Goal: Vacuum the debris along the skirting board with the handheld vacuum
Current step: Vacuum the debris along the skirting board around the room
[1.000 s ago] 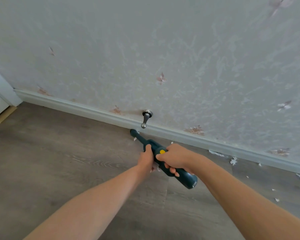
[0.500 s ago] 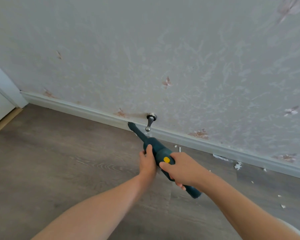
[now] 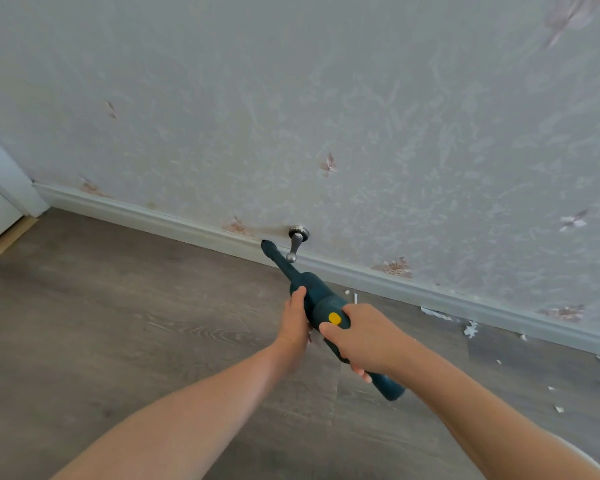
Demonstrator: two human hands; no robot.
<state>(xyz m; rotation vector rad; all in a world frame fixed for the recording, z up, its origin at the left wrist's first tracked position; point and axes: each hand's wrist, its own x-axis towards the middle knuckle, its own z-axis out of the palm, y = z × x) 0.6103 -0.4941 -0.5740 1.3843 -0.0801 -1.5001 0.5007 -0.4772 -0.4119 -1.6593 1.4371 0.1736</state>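
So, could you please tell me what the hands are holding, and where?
Both grip the handheld vacuum: the right hand around its handle, the left hand beside the body.

1. Right hand [image 3: 364, 337] is covering the handheld vacuum [image 3: 317, 297] mid-body.
2. Left hand [image 3: 295, 320] fingers are hiding behind the barrel.
3. Debris [image 3: 470, 329] trail is running off the right edge.

Vacuum nozzle at the skirting board, beside the door stop

The handheld vacuum [image 3: 321, 303] slants over the floor [image 3: 118, 323], its nozzle tip at the skirting board [image 3: 174, 223], just left of the door stop [image 3: 297, 244]. The left hand [image 3: 295, 323] holds its left side, the right hand [image 3: 364, 336] its handle. Debris [image 3: 470, 329] lies along the board to the right; a door frame [image 3: 11, 188] stands far left.
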